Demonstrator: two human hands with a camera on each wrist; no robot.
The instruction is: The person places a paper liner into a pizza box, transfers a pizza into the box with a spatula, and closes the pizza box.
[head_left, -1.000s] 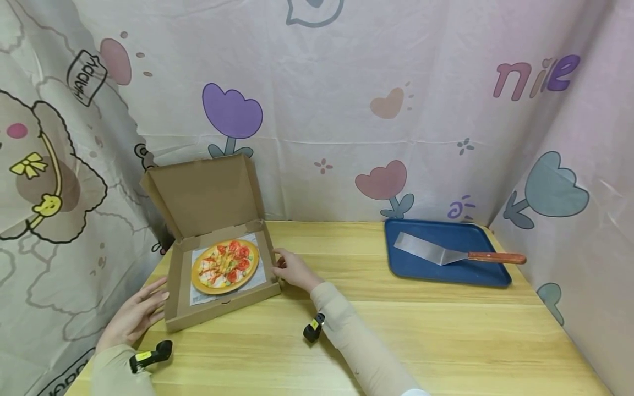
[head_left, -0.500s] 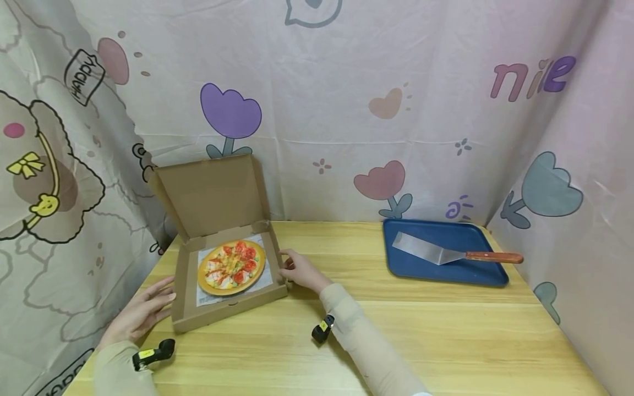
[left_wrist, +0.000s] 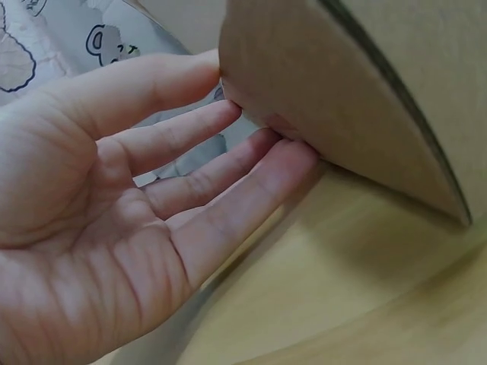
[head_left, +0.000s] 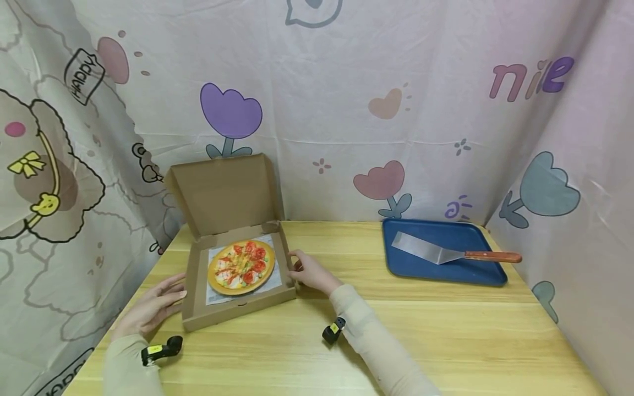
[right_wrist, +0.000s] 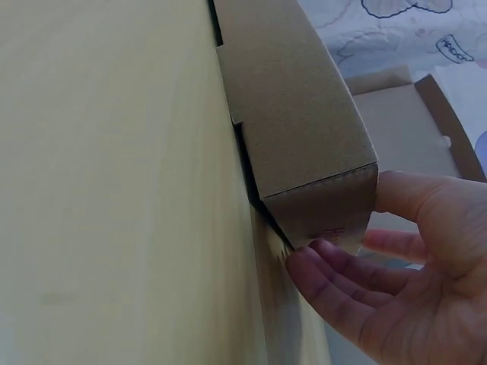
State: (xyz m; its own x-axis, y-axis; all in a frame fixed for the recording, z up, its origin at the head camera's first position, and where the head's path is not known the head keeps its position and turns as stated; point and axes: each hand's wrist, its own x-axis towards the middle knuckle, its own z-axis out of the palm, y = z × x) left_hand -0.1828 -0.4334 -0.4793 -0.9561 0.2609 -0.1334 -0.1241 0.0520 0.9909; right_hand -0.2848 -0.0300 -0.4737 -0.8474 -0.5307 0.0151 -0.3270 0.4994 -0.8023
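An open cardboard pizza box [head_left: 238, 312] stands on the table with its lid [head_left: 230, 195] raised at the back. Inside lies a round pizza [head_left: 241, 268] with tomato slices, on a sheet of printed paper [head_left: 214, 297]. My left hand [head_left: 151, 308] touches the box's left side with extended fingers; in the left wrist view its fingertips [left_wrist: 293, 156] meet the cardboard low down. At the opposite side my right hand [head_left: 313, 273] rests its fingertips against the right wall. Seen from the right wrist, those fingers [right_wrist: 335, 293] press the box's side near its front corner.
At the right of the wooden table [head_left: 436, 335] is a blue tray [head_left: 475, 234]. A metal spatula [head_left: 418, 246] with a wooden handle lies across it, the handle reaching over the tray's edge. A patterned curtain [head_left: 317, 110] hangs behind and at both sides.
The box with the pizza has slid to the right across the table, and both hands have moved along with it. The tray and spatula stay where they were.
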